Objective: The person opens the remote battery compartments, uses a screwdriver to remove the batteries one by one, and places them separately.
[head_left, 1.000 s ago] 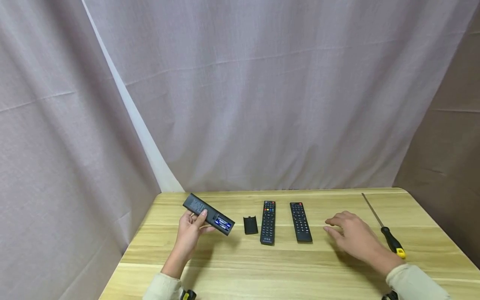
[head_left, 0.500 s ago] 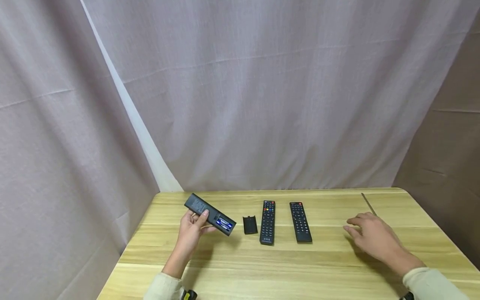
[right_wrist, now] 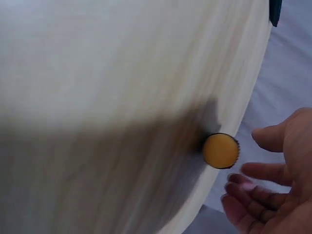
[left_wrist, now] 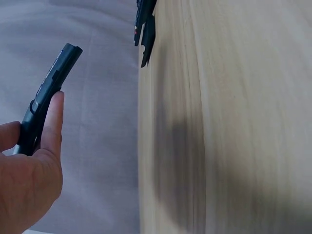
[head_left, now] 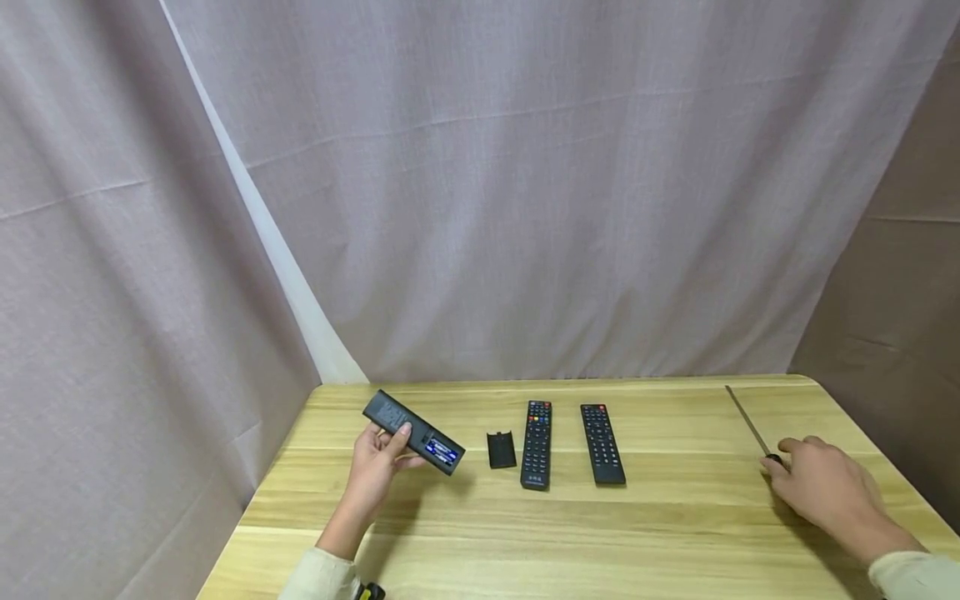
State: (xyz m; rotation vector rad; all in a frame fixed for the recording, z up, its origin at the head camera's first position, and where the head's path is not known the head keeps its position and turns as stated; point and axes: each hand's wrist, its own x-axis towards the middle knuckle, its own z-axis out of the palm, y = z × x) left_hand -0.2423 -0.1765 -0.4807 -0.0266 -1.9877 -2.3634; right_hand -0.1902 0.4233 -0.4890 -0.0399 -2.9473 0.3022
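My left hand (head_left: 388,448) grips a black remote (head_left: 412,432) above the table's left part, back side up, with a blue battery showing in its uncovered compartment. In the left wrist view the thumb (left_wrist: 51,126) lies along the remote (left_wrist: 46,92). The loose battery cover (head_left: 500,450) lies just right of it. My right hand (head_left: 787,471) hovers over the handle of a screwdriver, whose metal shaft (head_left: 746,419) points away from me. In the right wrist view the fingers (right_wrist: 243,187) are spread beside the yellow handle end (right_wrist: 220,151) and apart from it.
Two more black remotes (head_left: 536,444) (head_left: 602,443) lie side by side, buttons up, on the wooden table (head_left: 675,533). Grey curtains hang close behind and to both sides. The table's right edge runs close to my right hand.
My right hand has moved right from beside the second remote to over the screwdriver handle, covering it. The left hand has kept its hold and tilted the remote slightly.
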